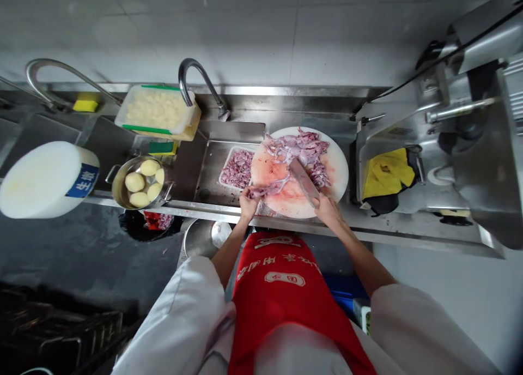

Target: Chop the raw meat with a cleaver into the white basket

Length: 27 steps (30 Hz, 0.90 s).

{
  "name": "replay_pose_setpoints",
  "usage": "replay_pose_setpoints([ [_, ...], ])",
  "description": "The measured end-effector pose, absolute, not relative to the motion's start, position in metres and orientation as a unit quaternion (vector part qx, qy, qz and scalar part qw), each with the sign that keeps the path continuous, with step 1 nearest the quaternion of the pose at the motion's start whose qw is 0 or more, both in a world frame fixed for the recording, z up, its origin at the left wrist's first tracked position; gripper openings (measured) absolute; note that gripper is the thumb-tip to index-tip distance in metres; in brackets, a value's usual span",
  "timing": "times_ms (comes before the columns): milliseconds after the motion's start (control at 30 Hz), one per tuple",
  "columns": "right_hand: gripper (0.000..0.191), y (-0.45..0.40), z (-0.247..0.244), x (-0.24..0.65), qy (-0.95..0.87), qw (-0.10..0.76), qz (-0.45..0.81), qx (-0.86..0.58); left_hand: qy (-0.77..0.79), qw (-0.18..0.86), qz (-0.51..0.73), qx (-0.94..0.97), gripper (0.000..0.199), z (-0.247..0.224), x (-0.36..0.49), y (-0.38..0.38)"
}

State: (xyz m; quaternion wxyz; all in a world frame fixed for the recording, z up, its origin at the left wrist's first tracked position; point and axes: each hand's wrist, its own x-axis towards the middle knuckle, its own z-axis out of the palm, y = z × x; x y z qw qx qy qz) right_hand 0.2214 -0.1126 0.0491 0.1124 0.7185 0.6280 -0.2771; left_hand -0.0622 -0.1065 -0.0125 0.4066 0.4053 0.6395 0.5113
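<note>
On a round white cutting board [278, 203] stained with red lies a heap of skinned pinkish meat [300, 146]. Near the board's left edge, my left hand [248, 204] is closed on the end of a long, thin piece of meat [272, 188], which stretches rightward over the board. My right hand [326, 209] grips the handle of a cleaver [303, 181], whose wide blade points up and left between that piece and some darker meat [320, 175]. Left of the board, a white tray [222, 180] holds small chopped meat pieces.
A pot [118, 187] with several peeled potatoes stands left, beside a thick white board [41, 179]. Behind are a green-edged tub [122, 110] and a curved faucet [183, 72]. A yellow cloth [386, 173] lies at right. A steel pot [200, 239] stands below the counter edge.
</note>
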Motion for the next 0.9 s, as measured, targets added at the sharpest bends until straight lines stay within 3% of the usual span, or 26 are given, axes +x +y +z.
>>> replay_pose_setpoints([
  [333,0.031,-0.111,0.077,0.173,0.66,0.133,-0.254,0.694,0.621,0.421,0.528,0.398,0.028,-0.025,-0.094,-0.164],
  [533,0.041,-0.087,0.083,0.138,0.692,0.04,-0.189,0.696,0.626,0.43,0.535,0.371,0.027,-0.027,-0.093,-0.169],
  [700,0.025,-0.078,0.055,0.118,0.697,0.104,-0.261,0.659,0.629,0.427,0.542,0.358,0.028,-0.021,-0.098,-0.161],
  [900,0.026,-0.088,0.05,0.134,0.69,0.114,-0.283,0.657,0.58,0.382,0.674,0.253,0.03,-0.012,-0.104,-0.12],
])
